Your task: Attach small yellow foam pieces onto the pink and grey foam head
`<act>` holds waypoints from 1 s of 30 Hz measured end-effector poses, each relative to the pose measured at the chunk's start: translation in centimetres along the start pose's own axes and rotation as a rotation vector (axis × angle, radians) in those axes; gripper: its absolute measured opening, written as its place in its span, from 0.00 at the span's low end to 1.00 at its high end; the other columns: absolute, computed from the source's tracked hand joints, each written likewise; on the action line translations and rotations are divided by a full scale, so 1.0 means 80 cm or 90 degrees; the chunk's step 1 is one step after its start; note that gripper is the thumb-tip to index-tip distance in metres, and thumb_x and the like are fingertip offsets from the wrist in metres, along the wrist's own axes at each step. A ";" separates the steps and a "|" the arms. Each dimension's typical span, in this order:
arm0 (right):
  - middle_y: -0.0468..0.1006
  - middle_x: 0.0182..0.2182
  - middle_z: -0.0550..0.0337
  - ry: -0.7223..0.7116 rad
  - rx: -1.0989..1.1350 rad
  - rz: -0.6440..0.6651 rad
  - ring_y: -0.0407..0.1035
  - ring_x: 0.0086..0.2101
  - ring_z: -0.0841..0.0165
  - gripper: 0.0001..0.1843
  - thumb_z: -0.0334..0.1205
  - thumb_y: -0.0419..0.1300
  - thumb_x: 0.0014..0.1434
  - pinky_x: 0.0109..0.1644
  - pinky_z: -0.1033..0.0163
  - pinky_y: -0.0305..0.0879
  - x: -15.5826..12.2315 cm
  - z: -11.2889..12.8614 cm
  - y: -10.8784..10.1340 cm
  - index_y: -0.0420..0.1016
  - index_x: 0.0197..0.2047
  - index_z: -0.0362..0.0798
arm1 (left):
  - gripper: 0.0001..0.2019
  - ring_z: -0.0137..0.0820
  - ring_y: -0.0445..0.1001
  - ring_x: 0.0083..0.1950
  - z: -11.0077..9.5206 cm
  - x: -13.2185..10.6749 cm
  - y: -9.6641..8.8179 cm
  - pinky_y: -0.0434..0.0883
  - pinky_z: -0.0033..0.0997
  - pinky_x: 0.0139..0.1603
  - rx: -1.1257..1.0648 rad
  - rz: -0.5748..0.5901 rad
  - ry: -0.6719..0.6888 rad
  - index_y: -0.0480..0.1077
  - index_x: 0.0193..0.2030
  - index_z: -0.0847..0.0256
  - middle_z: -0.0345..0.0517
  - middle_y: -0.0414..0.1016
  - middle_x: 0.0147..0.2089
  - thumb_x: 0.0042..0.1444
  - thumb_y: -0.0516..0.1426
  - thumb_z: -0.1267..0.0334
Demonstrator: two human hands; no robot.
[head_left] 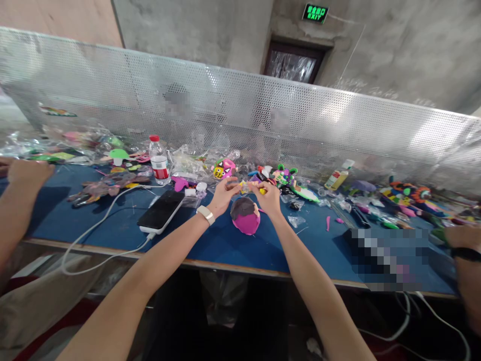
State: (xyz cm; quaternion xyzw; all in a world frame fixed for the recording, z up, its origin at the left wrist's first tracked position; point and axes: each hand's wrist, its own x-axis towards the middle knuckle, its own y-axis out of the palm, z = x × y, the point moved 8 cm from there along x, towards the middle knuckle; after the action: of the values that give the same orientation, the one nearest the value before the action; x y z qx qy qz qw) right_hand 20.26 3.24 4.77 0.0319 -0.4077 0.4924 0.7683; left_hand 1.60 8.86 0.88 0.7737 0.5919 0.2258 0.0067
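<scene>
Over the middle of the blue table, my left hand (224,194) and my right hand (267,196) come close together. Both are closed, thumbs and fingers pinching a small clear plastic packet (244,187) that shows some yellow. Fingers cover part of it, so its contents are hard to make out. A yellow lump (262,191) shows at my right fingers. Just below my hands sits a round clay piece (246,223), dark grey on top and magenta beneath. Behind them lies a pink clay figure with a yellow cat face (224,169).
A phone (161,211) on a white cable lies left of my hands, with a water bottle (158,163) behind it. Clay figures (284,175) and plastic wrap crowd the back, below a perforated metal screen (233,105). Other people's hands (30,175) are at both sides.
</scene>
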 end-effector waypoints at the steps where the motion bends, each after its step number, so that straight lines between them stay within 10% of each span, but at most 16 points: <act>1: 0.78 0.25 0.58 0.002 0.000 -0.003 0.73 0.31 0.61 0.20 0.58 0.64 0.61 0.35 0.60 0.65 0.001 -0.001 -0.001 0.76 0.28 0.51 | 0.29 0.31 0.81 0.39 0.000 -0.001 0.002 0.78 0.36 0.44 -0.006 0.009 -0.003 0.72 0.53 0.60 0.43 0.81 0.38 0.46 0.74 0.53; 22: 0.73 0.41 0.58 -0.029 0.236 0.092 0.71 0.32 0.65 0.15 0.49 0.58 0.58 0.33 0.58 0.72 -0.014 0.032 0.027 0.59 0.44 0.54 | 0.16 0.28 0.72 0.30 0.019 0.000 -0.027 0.67 0.30 0.32 0.115 -0.134 -0.023 0.70 0.35 0.61 0.39 0.73 0.28 0.46 0.72 0.60; 30: 0.74 0.49 0.53 -0.079 0.224 0.060 0.75 0.45 0.61 0.17 0.48 0.68 0.60 0.44 0.56 0.78 -0.015 0.043 0.020 0.73 0.48 0.53 | 0.18 0.29 0.74 0.35 0.003 -0.005 -0.005 0.68 0.30 0.35 0.082 -0.056 -0.003 0.73 0.39 0.61 0.42 0.77 0.34 0.49 0.71 0.56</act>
State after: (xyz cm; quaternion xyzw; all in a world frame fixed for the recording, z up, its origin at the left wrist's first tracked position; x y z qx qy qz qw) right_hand 16.75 1.59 5.70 0.1773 -0.3631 0.5883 0.7004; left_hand 1.28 8.69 0.41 0.7462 0.6387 0.1853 -0.0316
